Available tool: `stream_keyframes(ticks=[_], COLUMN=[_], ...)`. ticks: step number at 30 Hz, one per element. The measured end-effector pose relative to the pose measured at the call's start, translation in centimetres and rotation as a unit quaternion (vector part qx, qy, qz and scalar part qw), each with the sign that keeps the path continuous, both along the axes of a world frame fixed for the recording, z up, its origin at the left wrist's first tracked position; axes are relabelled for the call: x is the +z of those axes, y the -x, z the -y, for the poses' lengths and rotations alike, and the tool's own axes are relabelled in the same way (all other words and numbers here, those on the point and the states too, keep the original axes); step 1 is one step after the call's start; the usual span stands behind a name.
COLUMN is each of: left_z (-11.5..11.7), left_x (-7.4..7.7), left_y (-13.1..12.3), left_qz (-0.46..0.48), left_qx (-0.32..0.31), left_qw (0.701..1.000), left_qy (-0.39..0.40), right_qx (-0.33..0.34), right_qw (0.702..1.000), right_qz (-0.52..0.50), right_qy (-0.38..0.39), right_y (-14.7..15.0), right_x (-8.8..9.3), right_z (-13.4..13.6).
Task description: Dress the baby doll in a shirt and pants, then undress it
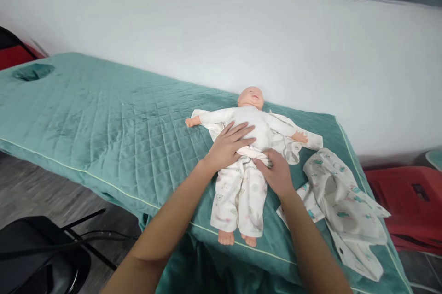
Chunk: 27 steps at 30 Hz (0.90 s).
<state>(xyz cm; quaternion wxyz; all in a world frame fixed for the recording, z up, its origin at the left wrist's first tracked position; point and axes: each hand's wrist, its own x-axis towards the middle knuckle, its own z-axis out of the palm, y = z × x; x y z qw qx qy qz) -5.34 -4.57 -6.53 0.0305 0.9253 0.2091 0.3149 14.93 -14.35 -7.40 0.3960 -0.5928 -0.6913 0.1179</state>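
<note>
White printed trousers (253, 197) around the legs of a doll (260, 128)

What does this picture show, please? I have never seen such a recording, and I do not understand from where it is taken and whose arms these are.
There is no machine here. A person works with two bare hands, and a camera worn on the head looks forward and down, so the arms enter from the bottom edge.

On the long table with a green quilted cover lies a bald doll with a white body, face up, wearing white patterned trousers. A pale, partly patterned garment is spread beneath it. A white garment with green figures lies crumpled at the right.

The left hand rests flat on the doll's belly. The right hand seems to hold the trousers' waistband.
</note>
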Motion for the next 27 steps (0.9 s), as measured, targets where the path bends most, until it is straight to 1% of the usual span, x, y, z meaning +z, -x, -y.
stream_keyframes(ticks=[3,6,9,12,15,20,24,27], left_z=[1.2,2.6,3.5,3.6,3.6,3.6,3.5,3.4], left_x=[-1.2,-2.3,-2.9,-3.2,-3.3,-3.1,-2.8,-2.9], left_y=[0.9,1.6,1.9,1.9,1.8,1.8,1.6,1.4], left_qz=[0.081,0.153,0.185,0.212,0.206,0.16,0.159,0.159], left_qx=[-0.005,0.025,0.067,0.101,0.123,0.162,0.21,0.241], left_qw=[0.997,0.988,0.98,0.97,0.97,0.973,0.961,0.952], left_qy=[-0.003,-0.013,-0.036,-0.055,-0.045,0.029,0.085,0.103], right_qx=[-0.01,-0.018,-0.021,-0.029,-0.034,-0.044,-0.064,-0.069], right_qw=[0.999,0.997,0.994,0.991,0.99,0.987,0.984,0.982], right_qz=[0.025,0.053,0.077,0.092,0.097,0.118,0.13,0.132], right_qy=[-0.028,-0.054,-0.08,-0.088,-0.1,-0.096,-0.102,-0.115], right_y=[-0.2,-0.4,-0.4,-0.4,-0.4,-0.5,-0.3,-0.1], right_x=[-0.4,-0.9,-1.0,-0.9,-0.8,-0.7,-0.5,-0.2], right_z=[-0.2,-0.4,-0.4,-0.4,-0.3,-0.2,0.0,0.4])
